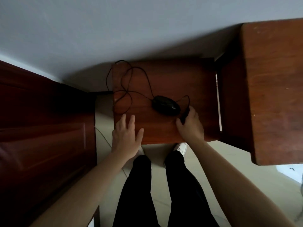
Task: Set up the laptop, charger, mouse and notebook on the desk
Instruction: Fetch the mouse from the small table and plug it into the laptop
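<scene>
My right hand [190,124] is clenched on what looks like the charger's plug, the oval charger [166,105] lying just up-left of it at centre frame, long axis slanting down-right on the small table [180,79], while my left hand [127,136] rests spread, holding nothing

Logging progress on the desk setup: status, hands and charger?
Left hand open, flat on small table. Right hand shut on plug. Charger brick on table, cable loose, tangled. No laptop visible.

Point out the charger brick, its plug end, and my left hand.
charger brick [166,105]: head view, middle of its black top.
plug end [185,116]: head view, dark part showing in the right hand [191,125].
left hand [126,136]: head view, back of the hand.
</scene>
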